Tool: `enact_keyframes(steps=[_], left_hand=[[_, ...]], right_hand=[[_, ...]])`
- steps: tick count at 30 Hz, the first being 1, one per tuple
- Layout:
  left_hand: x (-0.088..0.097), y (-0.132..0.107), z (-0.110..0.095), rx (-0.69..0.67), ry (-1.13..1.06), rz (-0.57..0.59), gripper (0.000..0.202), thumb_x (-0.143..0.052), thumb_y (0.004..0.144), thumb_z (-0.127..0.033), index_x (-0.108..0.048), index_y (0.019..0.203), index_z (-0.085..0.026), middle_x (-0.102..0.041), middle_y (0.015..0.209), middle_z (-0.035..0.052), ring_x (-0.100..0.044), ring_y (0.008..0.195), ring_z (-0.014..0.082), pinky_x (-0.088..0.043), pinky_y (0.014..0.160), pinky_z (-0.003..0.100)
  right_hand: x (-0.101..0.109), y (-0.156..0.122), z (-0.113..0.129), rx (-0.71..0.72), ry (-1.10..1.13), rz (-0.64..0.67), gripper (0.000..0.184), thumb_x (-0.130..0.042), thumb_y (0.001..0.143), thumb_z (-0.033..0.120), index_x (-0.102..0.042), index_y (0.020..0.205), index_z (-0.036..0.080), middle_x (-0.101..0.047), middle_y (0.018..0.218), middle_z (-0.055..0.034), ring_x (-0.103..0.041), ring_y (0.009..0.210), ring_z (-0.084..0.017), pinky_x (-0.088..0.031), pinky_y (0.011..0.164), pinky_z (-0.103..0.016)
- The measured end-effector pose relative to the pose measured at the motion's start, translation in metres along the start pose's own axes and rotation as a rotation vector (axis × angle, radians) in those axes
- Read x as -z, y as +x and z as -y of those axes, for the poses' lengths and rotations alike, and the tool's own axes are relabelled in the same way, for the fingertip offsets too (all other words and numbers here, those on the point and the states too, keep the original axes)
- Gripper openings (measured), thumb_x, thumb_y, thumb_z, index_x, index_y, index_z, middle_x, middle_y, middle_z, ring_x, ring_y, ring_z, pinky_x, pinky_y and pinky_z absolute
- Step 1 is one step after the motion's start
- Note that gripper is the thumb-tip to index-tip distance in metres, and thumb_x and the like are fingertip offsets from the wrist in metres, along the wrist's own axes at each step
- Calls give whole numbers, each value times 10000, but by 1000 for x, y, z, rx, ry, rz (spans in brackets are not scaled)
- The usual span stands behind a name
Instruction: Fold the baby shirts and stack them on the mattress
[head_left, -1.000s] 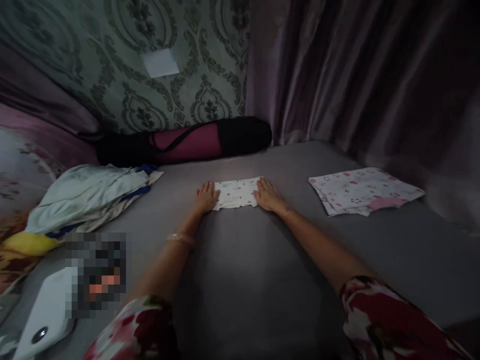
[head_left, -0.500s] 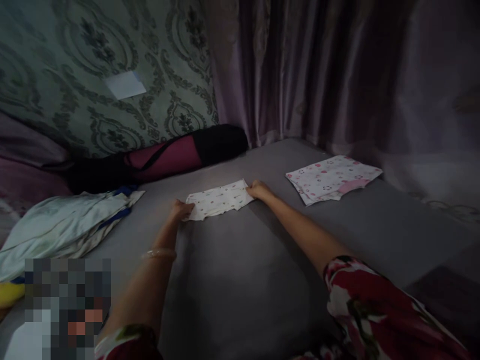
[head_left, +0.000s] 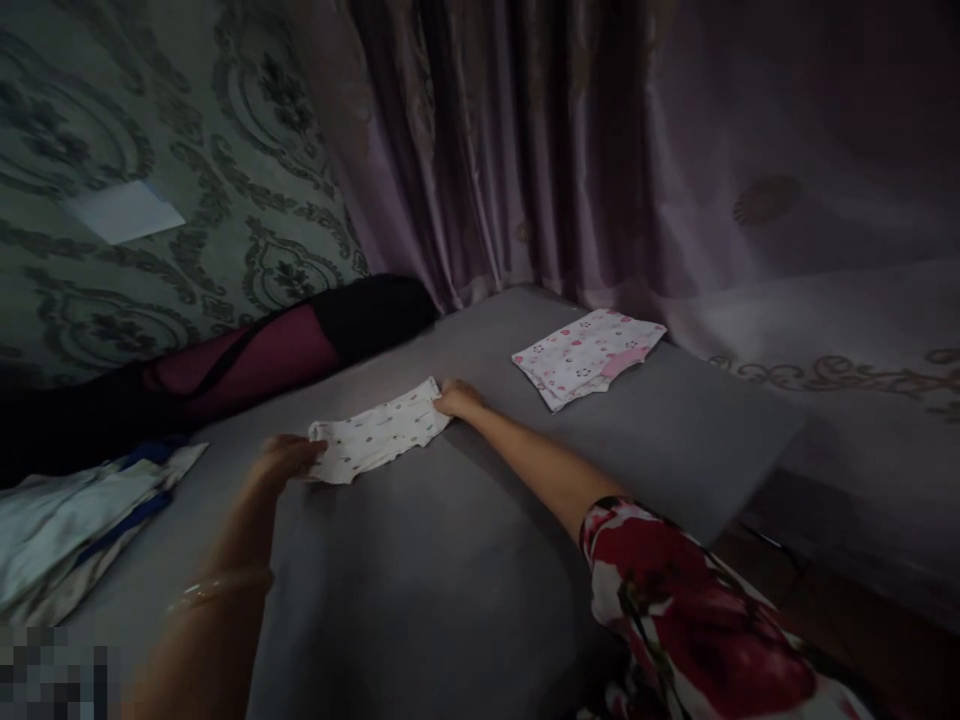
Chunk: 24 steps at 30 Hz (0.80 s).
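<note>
A small white folded cloth with tiny coloured prints (head_left: pixel 379 433) lies on the grey bed sheet (head_left: pixel 450 580). My left hand (head_left: pixel 285 460) grips its left end, fingers curled under the edge. Its right end is pinched by my right hand (head_left: pixel 456 398). The cloth looks slightly lifted between the two hands. A folded white cloth with pink flower prints (head_left: pixel 585 352) lies flat to the right, apart from both hands.
A black and maroon roll bag (head_left: pixel 247 360) lies along the patterned wall at the back. A pile of pale and blue clothes (head_left: pixel 67 520) sits at the left. Purple curtains (head_left: pixel 600 150) hang behind. The bed's edge drops off at the right.
My hands went from lying flat on the small cloth's ends to gripping them. The view has swung to the right, so everything sits further left in the frame.
</note>
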<state>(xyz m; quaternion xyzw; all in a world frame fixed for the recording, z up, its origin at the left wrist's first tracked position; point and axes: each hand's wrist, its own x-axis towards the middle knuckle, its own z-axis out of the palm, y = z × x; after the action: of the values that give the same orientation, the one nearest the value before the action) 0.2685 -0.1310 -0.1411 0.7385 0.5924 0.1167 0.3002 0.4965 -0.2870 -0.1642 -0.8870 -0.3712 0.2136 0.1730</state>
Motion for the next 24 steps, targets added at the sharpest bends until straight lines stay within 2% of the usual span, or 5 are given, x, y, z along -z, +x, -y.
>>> enact_keyframes(steps=[6, 11, 16, 20, 24], left_hand=[[14, -18, -48, -30, -181, 11, 146, -708, 618, -249, -615, 650, -140, -523, 468, -37, -457, 437, 98, -334, 420, 196], [-4, -32, -92, -159, -389, 101, 195, -749, 573, -269, -625, 641, -134, -501, 440, -46, -416, 394, 77, -301, 400, 193], [-53, -52, -153, -183, -594, 214, 205, -784, 540, -211, -621, 634, -129, -574, 498, -7, -512, 436, 102, -399, 457, 214], [-111, -71, -200, -233, -763, 376, 215, -806, 565, -210, -619, 632, -127, -599, 512, 19, -592, 508, 139, -457, 516, 231], [-170, -93, -238, -179, -941, 535, 209, -805, 589, -210, -626, 652, -124, -598, 504, 25, -622, 537, 160, -475, 518, 231]], right_hand=[[23, -7, -21, 56, 6, -53, 328, -592, 837, 264, -694, 1141, 193, -697, 1135, -122, -664, 1018, -242, -513, 768, -270], [71, -14, -70, 38, -23, -156, 266, -572, 850, 310, -731, 1031, 196, -718, 1056, -101, -667, 965, -229, -486, 730, -249], [139, -23, -128, -89, -97, -284, 266, -571, 846, 313, -740, 1005, 185, -717, 1029, -97, -658, 959, -249, -481, 723, -274], [186, -33, -174, -247, -159, -371, 275, -599, 837, 301, -731, 1036, 165, -706, 1014, -118, -656, 941, -253, -487, 739, -300], [216, -41, -220, -370, -234, -471, 328, -603, 856, 330, -697, 1106, 141, -685, 1055, -148, -645, 972, -254, -489, 764, -313]])
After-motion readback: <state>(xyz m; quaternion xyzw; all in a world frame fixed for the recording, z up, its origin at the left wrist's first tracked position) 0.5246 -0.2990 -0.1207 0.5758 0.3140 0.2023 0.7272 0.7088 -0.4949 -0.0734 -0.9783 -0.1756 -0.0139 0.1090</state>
